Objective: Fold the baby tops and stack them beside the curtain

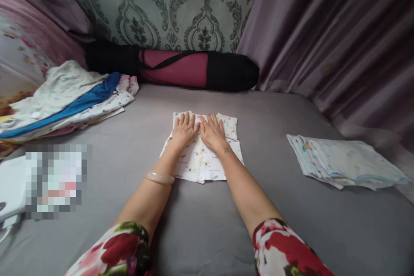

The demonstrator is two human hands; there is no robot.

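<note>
A small white printed garment (200, 164), looking like a child's top, lies spread on the grey sheet in the middle of the view. My left hand (186, 129) rests flat on its upper left part, fingers stretched away from me. Beside it, my right hand (211, 131) lies flat on the upper right part, palm down. The thumbs of both hands nearly meet at the garment's middle. Parts of the cloth are hidden under my palms and forearms. A pale bangle (159, 177) circles my left forearm.
On the left lies a loose pile of clothes (71, 99). A stack of folded pale cloths (352, 161) sits at the right. Along the wall stretches a black and maroon roll bag (174, 69). A white device (14, 185) with a cable is at the left edge, next to a blurred patch.
</note>
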